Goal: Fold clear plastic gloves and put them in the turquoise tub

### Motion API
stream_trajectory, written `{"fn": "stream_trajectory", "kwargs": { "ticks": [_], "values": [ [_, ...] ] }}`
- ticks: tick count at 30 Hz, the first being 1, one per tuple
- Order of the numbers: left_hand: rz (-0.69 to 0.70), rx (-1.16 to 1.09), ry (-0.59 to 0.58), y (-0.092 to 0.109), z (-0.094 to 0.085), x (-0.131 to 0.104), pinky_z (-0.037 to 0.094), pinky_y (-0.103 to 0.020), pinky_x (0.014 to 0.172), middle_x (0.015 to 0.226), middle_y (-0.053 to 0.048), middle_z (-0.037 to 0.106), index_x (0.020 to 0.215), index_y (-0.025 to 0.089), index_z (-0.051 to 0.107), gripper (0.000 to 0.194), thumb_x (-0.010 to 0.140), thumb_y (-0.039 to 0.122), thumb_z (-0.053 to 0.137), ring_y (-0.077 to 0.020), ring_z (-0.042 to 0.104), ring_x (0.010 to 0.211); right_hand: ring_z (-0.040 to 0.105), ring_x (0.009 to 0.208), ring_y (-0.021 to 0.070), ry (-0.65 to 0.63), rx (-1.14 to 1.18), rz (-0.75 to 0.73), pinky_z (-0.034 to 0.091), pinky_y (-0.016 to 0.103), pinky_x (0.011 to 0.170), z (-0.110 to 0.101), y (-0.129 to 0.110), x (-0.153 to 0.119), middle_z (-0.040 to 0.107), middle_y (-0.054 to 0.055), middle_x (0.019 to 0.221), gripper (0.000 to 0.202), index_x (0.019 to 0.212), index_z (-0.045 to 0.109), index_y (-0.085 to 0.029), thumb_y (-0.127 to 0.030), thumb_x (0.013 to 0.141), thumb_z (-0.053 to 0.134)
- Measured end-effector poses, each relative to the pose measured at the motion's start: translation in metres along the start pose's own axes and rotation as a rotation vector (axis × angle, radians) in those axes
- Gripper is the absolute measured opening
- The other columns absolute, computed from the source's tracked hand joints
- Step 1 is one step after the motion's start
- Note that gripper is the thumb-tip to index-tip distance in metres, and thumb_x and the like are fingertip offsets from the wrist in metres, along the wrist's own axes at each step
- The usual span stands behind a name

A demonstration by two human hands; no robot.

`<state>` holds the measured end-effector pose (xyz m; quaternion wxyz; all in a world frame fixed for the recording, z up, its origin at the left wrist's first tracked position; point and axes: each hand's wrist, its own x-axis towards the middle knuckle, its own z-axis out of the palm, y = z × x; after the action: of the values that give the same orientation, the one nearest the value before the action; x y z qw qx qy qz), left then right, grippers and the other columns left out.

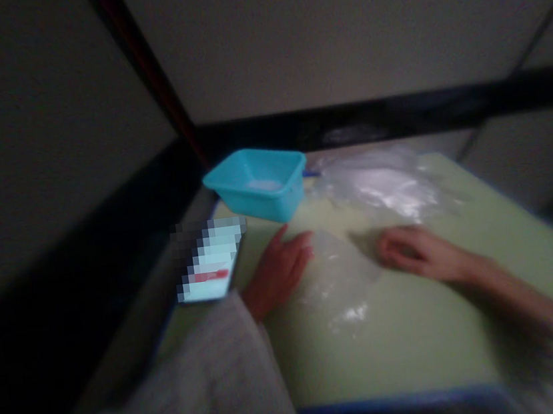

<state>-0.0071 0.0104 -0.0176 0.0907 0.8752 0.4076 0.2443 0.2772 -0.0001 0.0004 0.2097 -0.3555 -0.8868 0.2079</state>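
Note:
A clear plastic bag (340,273) lies on the green table (400,353) between my hands. My left hand (284,266) reaches over its left edge, fingers partly spread; its fingertips are at the plastic. To the right of the bag is my right hand (410,251), its thumb and fingers curled together into a ring near the bag's right corner. The picture is blurred, and anything pinched between those fingertips is too small to make out.
A turquoise basket (267,194) with something pale inside stands at the back left. More clear plastic bags (389,183) are heaped at the back right. A lit phone (215,261) lies at the left edge. Walls (335,32) rise behind.

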Motion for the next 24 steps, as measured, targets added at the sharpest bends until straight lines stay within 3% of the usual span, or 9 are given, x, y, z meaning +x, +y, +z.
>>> {"fn": "stream_trajectory", "kwargs": {
  "ticks": [5, 9, 12, 15, 17, 20, 24],
  "values": [
    [0.015, 0.047, -0.036, -0.004, 0.006, -0.002, 0.023, -0.047, 0.113, 0.113, -0.006, 0.066, 0.114, 0.018, 0.054, 0.031, 0.096, 0.026, 0.03, -0.019, 0.059, 0.108, 0.055, 0.057, 0.0134, -0.058, 0.075, -0.028, 0.043, 0.024, 0.053, 0.002, -0.009, -0.001, 0.06, 0.001, 0.067, 0.012, 0.078, 0.053, -0.019, -0.02, 0.087, 0.045],
    [0.016, 0.064, -0.004, -0.003, 0.006, -0.001, 0.024, -0.048, 0.113, 0.11, -0.006, 0.067, 0.109, 0.017, 0.056, 0.026, 0.094, 0.025, 0.036, -0.0186, 0.061, 0.104, 0.059, 0.058, 0.0135, -0.118, 0.169, -0.037, 0.046, 0.024, 0.051, 0.006, -0.018, -0.003, 0.064, 0.002, 0.069, 0.014, 0.08, 0.055, -0.019, -0.02, 0.089, 0.045],
    [-0.012, 0.058, 0.066, -0.001, 0.005, 0.0, 0.029, -0.047, 0.11, 0.104, -0.007, 0.069, 0.103, 0.016, 0.058, 0.025, 0.094, 0.024, 0.036, -0.0187, 0.062, 0.1, 0.065, 0.075, 0.017, -0.071, 0.176, -0.077, 0.052, 0.029, 0.066, 0.011, -0.014, 0.0, 0.069, 0.005, 0.086, 0.012, 0.093, 0.059, -0.02, -0.024, 0.09, 0.049],
    [-0.056, 0.047, 0.132, -0.001, 0.004, 0.0, 0.033, -0.046, 0.107, 0.104, -0.007, 0.069, 0.096, 0.016, 0.059, 0.025, 0.093, 0.023, 0.036, -0.0193, 0.062, 0.099, 0.057, 0.111, 0.0247, 0.023, 0.114, -0.141, 0.047, 0.042, 0.093, 0.016, -0.001, 0.008, 0.06, 0.012, 0.123, 0.041, 0.123, 0.05, -0.021, -0.036, 0.086, 0.058],
    [-0.074, 0.043, 0.147, -0.001, 0.004, 0.001, 0.035, -0.045, 0.107, 0.103, -0.007, 0.069, 0.095, 0.017, 0.06, 0.026, 0.093, 0.023, 0.035, -0.0195, 0.062, 0.098, 0.048, 0.124, 0.0274, -0.002, 0.069, -0.163, 0.04, 0.047, 0.101, 0.021, 0.009, 0.013, 0.048, 0.015, 0.137, 0.065, 0.136, 0.038, -0.02, -0.045, 0.082, 0.063],
    [-0.067, 0.037, 0.144, -0.001, 0.004, 0.001, 0.035, -0.044, 0.107, 0.099, -0.007, 0.07, 0.094, 0.017, 0.06, 0.027, 0.093, 0.023, 0.034, -0.0195, 0.063, 0.097, 0.037, 0.132, 0.0308, -0.058, -0.023, -0.136, 0.029, 0.052, 0.108, 0.026, 0.021, 0.018, 0.038, 0.018, 0.145, 0.088, 0.144, 0.028, -0.017, -0.055, 0.074, 0.066],
    [-0.065, 0.026, 0.161, -0.001, 0.003, 0.002, 0.034, -0.043, 0.107, 0.094, -0.006, 0.07, 0.087, 0.017, 0.06, 0.027, 0.093, 0.023, 0.035, -0.0186, 0.063, 0.094, 0.026, 0.138, 0.0325, -0.157, -0.084, -0.098, 0.015, 0.057, 0.111, 0.029, 0.026, 0.019, 0.029, 0.017, 0.15, 0.098, 0.147, 0.02, -0.021, -0.062, 0.071, 0.065]
  ]
}}
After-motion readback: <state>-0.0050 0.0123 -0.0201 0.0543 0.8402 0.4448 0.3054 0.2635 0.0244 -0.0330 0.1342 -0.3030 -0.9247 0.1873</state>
